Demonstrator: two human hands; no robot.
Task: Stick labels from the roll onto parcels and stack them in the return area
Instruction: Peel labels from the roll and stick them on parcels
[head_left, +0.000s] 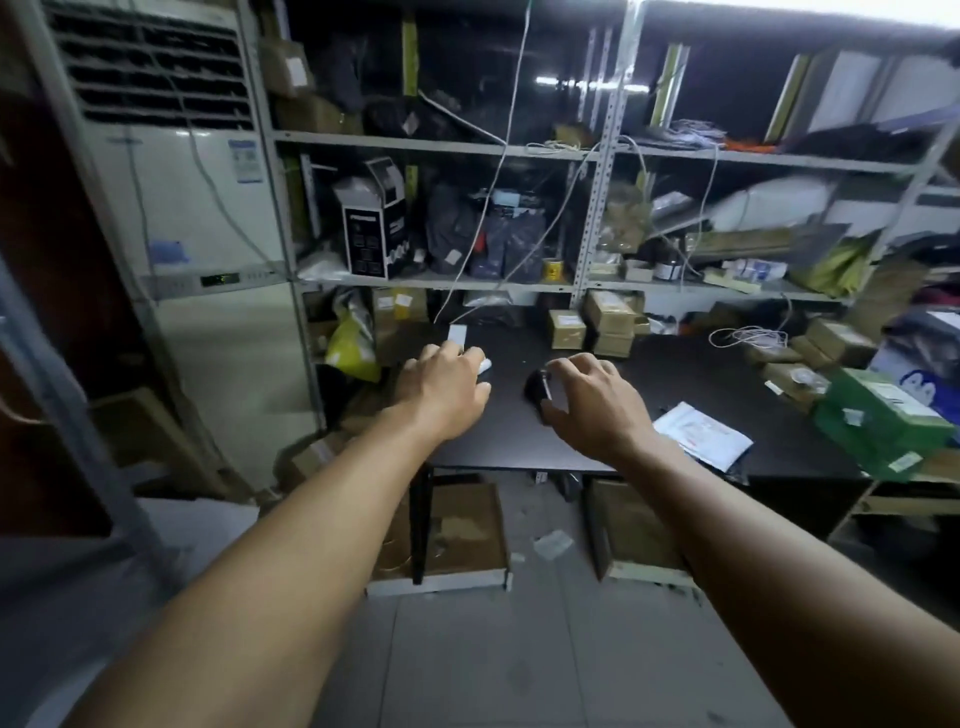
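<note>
This is a parcel storeroom or small shipping back room. A black table (597, 441) stands in the middle. Behind it, grey metal shelving (597, 208) holds crowded bags, boxes and loose cables. Small brown cardboard parcels (608, 322) sit along the table's far edge, a white mailer bag (701, 434) on its right part. Left of the table stands a tall floor air conditioner (197, 234). Flattened cartons (462, 535) lie beneath the table.
</note>
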